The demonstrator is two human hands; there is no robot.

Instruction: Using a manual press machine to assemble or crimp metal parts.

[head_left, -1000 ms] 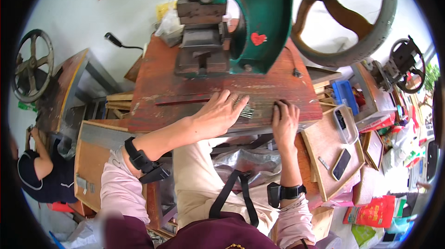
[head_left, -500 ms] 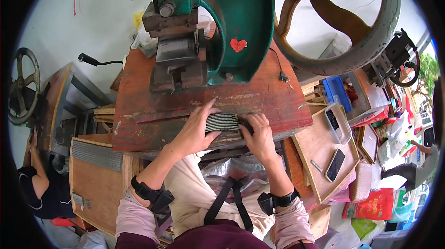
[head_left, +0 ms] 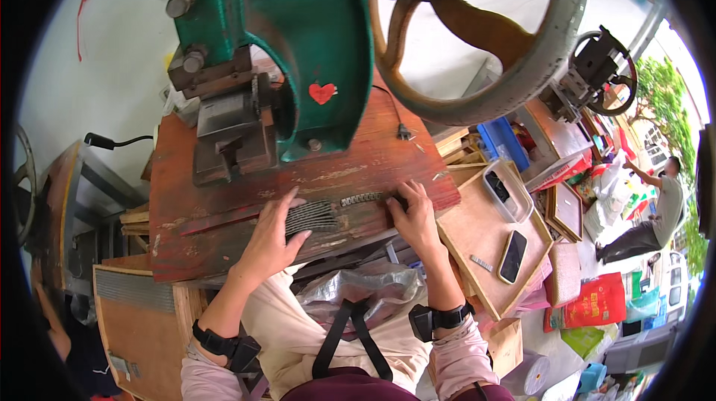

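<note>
My left hand [head_left: 262, 235] is closed around a bundle of thin, grey, ridged metal strips [head_left: 312, 217] at the table's front edge, thumb on the near side and fingers on the far side. The strips fan out slightly to the right. A single toothed metal strip [head_left: 361, 199] lies apart, just right of the bundle. My right hand [head_left: 418, 218] has its bent thumb and fingers at that strip's right end, which the fingertips partly hide. Both hands rest low over the worn red wooden table [head_left: 335, 170].
A green press [head_left: 328, 50] with a large handwheel [head_left: 477, 106] stands on the table. At right, a wooden tray [head_left: 477, 233] holds a phone [head_left: 512, 257] and a clear plastic box [head_left: 514, 203]. A wooden board [head_left: 142, 319] stands at left. Another person [head_left: 656, 211] is far right.
My right hand has drawn away from the bundle to the right, and one strip now lies separate beside it. The bundle in my left hand has spread a little. The whole view has shifted.
</note>
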